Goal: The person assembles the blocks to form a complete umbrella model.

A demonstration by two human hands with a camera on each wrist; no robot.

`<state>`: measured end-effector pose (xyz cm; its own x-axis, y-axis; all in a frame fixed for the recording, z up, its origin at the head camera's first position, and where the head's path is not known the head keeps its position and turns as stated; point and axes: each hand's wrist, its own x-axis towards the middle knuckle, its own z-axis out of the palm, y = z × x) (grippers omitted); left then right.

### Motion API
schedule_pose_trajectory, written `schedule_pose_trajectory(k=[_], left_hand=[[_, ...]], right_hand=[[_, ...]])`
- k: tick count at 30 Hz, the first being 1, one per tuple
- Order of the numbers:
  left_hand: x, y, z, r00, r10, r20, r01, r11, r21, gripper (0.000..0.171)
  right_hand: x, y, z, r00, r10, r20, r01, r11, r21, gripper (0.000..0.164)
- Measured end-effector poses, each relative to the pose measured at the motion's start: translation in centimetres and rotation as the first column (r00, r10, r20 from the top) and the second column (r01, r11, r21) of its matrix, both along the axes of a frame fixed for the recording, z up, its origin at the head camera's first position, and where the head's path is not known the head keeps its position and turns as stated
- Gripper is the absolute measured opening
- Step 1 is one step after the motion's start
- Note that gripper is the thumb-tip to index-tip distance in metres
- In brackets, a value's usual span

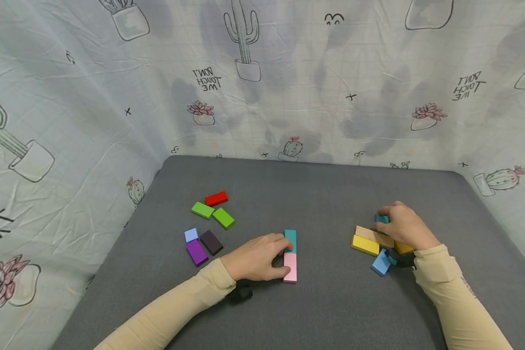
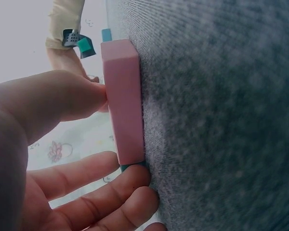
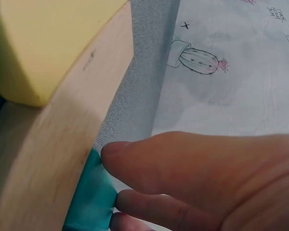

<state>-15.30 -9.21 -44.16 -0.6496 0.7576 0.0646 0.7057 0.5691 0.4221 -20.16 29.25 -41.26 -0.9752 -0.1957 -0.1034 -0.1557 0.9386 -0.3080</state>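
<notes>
Near the middle of the table, my left hand (image 1: 262, 257) lies over two small blocks set end to end. Its thumb touches the pink block (image 2: 123, 103), and its other fingertips rest at the teal block (image 1: 290, 237) beyond it. To the right, my right hand (image 1: 404, 226) pinches another teal block (image 3: 92, 195) between thumb and fingers; part of that block is hidden by the hand. A tan wooden block (image 1: 374, 236) lies close against the near side of this teal block, with a yellow block (image 1: 365, 245) alongside the wooden one.
A blue block (image 1: 381, 263) and a partly hidden yellow-orange block (image 1: 403, 248) lie by the right wrist. At left are a red block (image 1: 216, 198), two green blocks (image 1: 224, 218), a light blue block (image 1: 191, 235), a purple block (image 1: 197, 252) and a dark block (image 1: 211, 242). Printed cloth surrounds the table.
</notes>
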Motion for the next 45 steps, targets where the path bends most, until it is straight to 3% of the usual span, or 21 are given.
schedule_pose_trajectory(k=[22, 35, 45], left_hand=[[0.0, 0.0, -0.2, 1.000, 0.006, 0.004, -0.006, 1.000, 0.002, 0.034], [-0.1, -0.1, 0.0, 1.000, 0.007, -0.008, -0.007, 1.000, 0.000, 0.033], [-0.1, 0.0, -0.1, 1.000, 0.007, -0.004, -0.007, 1.000, -0.010, 0.034]], right_hand=[[0.0, -0.8, 0.3, 0.996, -0.089, 0.023, 0.088, 0.994, 0.069, 0.059], [-0.6, -1.2, 0.0, 0.996, -0.081, -0.041, 0.079, 0.995, -0.053, 0.055], [-1.6, -5.8, 1.5, 0.992, 0.002, -0.126, -0.019, 0.990, -0.141, 0.050]])
